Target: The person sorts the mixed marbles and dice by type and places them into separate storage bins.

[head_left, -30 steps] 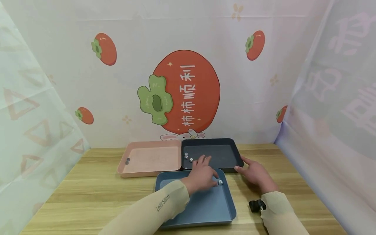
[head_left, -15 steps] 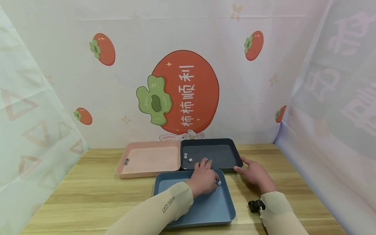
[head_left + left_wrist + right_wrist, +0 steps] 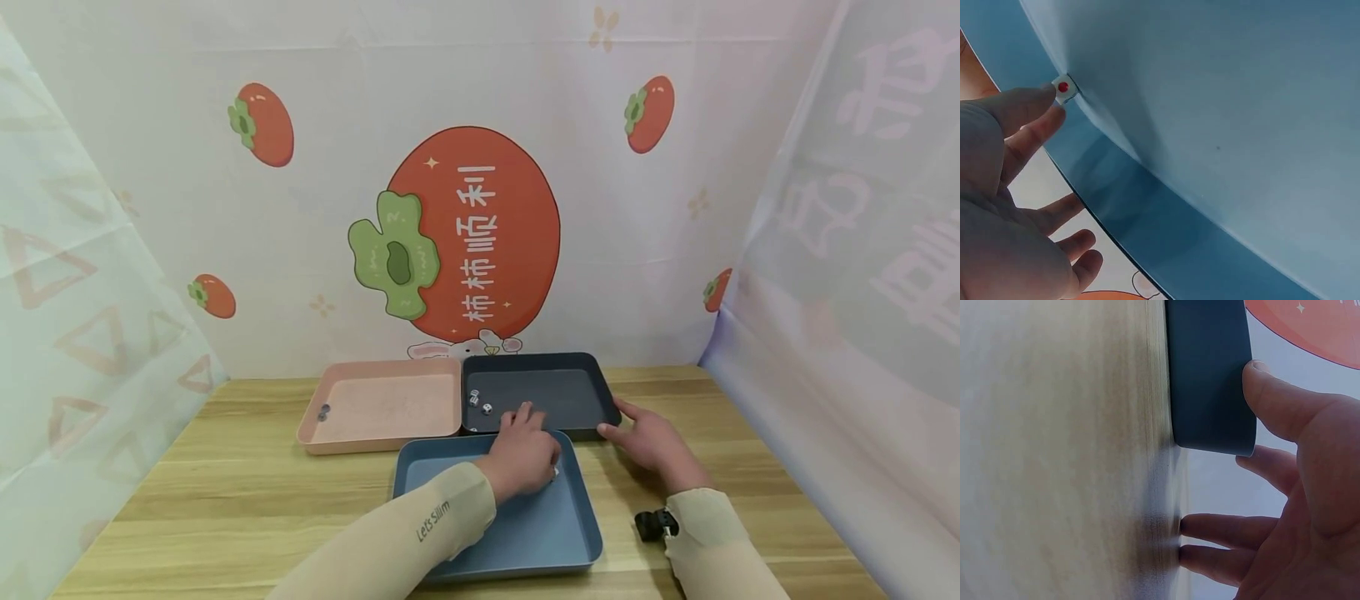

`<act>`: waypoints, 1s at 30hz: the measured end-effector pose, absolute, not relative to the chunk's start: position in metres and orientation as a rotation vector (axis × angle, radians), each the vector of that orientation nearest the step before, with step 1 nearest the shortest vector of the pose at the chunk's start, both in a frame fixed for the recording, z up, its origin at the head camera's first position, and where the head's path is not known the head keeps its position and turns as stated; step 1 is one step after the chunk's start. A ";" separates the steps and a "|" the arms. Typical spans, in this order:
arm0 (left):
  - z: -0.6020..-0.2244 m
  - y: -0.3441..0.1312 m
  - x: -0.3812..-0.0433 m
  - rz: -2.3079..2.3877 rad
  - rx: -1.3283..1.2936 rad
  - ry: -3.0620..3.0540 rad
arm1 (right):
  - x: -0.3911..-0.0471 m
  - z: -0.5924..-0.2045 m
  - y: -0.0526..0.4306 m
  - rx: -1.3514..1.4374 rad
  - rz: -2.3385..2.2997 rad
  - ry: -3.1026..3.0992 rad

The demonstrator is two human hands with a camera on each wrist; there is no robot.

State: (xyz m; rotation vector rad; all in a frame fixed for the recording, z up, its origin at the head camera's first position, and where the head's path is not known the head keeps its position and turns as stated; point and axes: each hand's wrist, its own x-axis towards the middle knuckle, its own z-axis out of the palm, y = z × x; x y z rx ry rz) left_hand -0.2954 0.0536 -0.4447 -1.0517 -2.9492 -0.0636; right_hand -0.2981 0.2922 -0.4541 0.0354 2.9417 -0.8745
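Observation:
My left hand (image 3: 521, 457) reaches over the far part of the blue tray (image 3: 540, 533). Its thumb and index finger pinch a small white die (image 3: 1065, 87) with a red dot, low against the tray's wall in the left wrist view. The other fingers extend past the rim over the dark tray (image 3: 555, 392). Near that dark tray's front right corner, my right hand (image 3: 651, 442) grips the outside, thumb at the rim and index finger round the corner in the right wrist view. Several white dice (image 3: 487, 409) lie at the dark tray's left side.
A pink tray (image 3: 397, 408) stands left of the dark one, with small grey pieces (image 3: 324, 412) near its left wall. All trays stand on a wooden table (image 3: 247, 500). A printed cloth (image 3: 315, 208) rises behind. A black device (image 3: 652, 525) sits at the right cuff.
My left hand has closed its thumb and index finger on the die in the blue tray and shifted it slightly toward me. The right hand has stayed at the dark tray's corner.

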 end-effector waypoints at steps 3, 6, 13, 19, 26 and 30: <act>-0.445 0.053 -0.296 -0.061 -1.068 -2.954 | -0.299 -0.453 0.292 0.034 -0.875 2.944; -0.445 0.051 -0.296 -0.047 -1.083 -2.955 | -0.299 -0.453 0.293 0.021 -0.874 2.947; -0.441 0.043 -0.295 0.000 -1.038 -2.971 | -0.298 -0.454 0.293 0.016 -0.880 2.940; -0.442 0.037 -0.295 0.032 -1.058 -2.975 | -0.297 -0.452 0.292 0.008 -0.876 2.938; -0.441 0.031 -0.296 -0.038 -1.060 -2.989 | -0.297 -0.453 0.292 0.032 -0.881 2.929; -0.439 0.029 -0.296 -0.114 -1.061 -3.008 | -0.297 -0.453 0.292 0.024 -0.874 2.935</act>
